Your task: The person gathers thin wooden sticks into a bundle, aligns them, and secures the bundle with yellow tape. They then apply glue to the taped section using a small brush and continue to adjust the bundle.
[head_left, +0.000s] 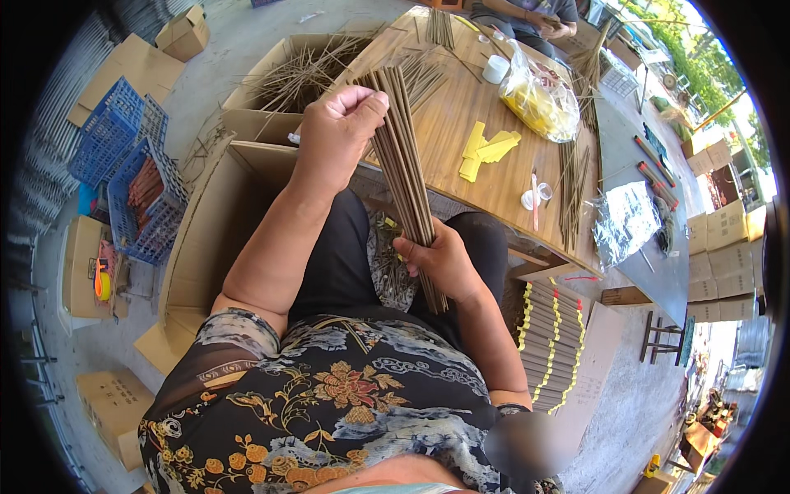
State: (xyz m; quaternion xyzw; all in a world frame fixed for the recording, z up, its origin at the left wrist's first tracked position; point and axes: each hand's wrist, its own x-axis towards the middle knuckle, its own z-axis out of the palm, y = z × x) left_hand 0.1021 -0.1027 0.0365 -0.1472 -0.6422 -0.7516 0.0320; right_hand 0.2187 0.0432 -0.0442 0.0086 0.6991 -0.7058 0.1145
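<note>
Wooden table [448,177]: beyond the fingers, bearing yellow strips [487,150].
Left hand [339,132]: fingers pinching stick bundle [405,156] near top.
Right hand [443,257]: fingers gripping it lower.

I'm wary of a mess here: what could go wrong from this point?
The right hand grips the bundle of sticks low down, and its upper end looks loosely spread; if that grip slackens, sticks might slide out or drop. The loose sticks lying near the edge of the table could perhaps be nudged off. The yellow strips look light and might scatter if brushed.
</note>
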